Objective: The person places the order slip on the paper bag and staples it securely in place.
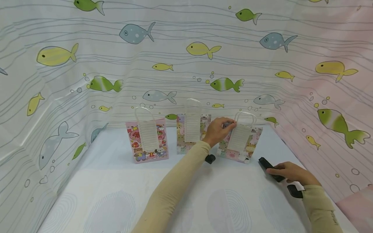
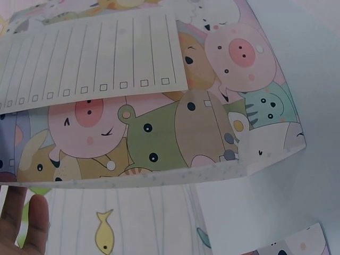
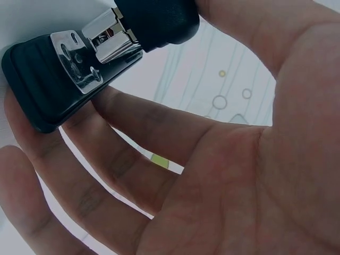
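In the head view, my left hand (image 1: 218, 131) grips the upper left edge of an animal-print paper gift bag (image 1: 234, 154) with clear handles. A lined checklist sheet (image 1: 239, 137) lies over this bag's front. Up close, in the left wrist view, two fingertips (image 2: 38, 220) show beside the bag's side edge; the thumb is out of sight there. My right hand (image 1: 294, 171) holds a black stapler (image 1: 263, 163) low over the table, right of the bag. The right wrist view shows the stapler's metal anvil (image 3: 77, 61) and its jaws parted, with fingers under the base.
A pink cartoon gift bag (image 1: 135, 145) stands at the left and another animal-print bag (image 1: 180, 142) in the middle, each with a lined sheet on its front. Fish-print sheeting (image 1: 175, 74) walls the back and sides of the white table (image 1: 116, 194).
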The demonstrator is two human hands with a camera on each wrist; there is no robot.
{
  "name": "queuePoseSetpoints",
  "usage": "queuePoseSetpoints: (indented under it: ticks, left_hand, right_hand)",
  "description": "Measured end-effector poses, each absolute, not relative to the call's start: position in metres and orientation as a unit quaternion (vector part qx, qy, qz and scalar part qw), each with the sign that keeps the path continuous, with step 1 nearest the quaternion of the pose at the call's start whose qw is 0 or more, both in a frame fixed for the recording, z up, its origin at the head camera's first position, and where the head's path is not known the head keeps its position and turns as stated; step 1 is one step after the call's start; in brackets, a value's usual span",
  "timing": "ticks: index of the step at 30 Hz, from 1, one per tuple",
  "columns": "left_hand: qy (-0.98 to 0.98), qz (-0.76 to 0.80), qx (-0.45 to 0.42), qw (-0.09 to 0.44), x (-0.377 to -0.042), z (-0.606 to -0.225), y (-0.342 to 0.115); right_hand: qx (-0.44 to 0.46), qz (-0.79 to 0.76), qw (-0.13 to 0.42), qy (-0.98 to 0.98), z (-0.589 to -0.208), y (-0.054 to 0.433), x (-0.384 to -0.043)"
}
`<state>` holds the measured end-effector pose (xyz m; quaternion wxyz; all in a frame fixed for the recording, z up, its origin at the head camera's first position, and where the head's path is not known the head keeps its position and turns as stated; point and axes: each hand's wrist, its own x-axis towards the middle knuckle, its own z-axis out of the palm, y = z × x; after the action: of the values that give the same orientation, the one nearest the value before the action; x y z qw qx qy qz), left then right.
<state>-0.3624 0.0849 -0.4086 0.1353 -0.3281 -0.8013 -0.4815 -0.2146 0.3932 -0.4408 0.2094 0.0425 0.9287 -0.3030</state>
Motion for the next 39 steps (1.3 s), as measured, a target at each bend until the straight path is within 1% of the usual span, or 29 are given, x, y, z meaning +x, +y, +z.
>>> queuePoseSetpoints:
  ticks: [7, 21, 30, 36, 39]
  left_hand:
    - [-0.801, -0.481, -0.329, 0.136, -0.362, -0.409, 0.085]
    - [-0.803, -0.481, -0.324, 0.136, -0.362, -0.409, 0.084]
    - [-0.804, -0.481, -0.321, 0.139, -0.364, -0.410, 0.085]
    - [-0.806, -0.482, -0.316, 0.134, -0.362, -0.410, 0.085]
    - [-0.805, -0.484, -0.316, 0.132, -0.361, -0.410, 0.084]
  right_hand:
    - [0.052, -0.301, 0.215, 0.928, -0.439, 0.394, -0.217]
    - [0.061, -0.312, 0.204, 0.926, -0.445, 0.399, -0.225]
    - [0.063, -0.379, 0.148, 0.912, -0.442, 0.402, -0.228]
    - [0.072, -0.419, 0.101, 0.900, -0.439, 0.399, -0.232]
    - [0.074, -0.443, 0.069, 0.891, -0.436, 0.398, -0.235]
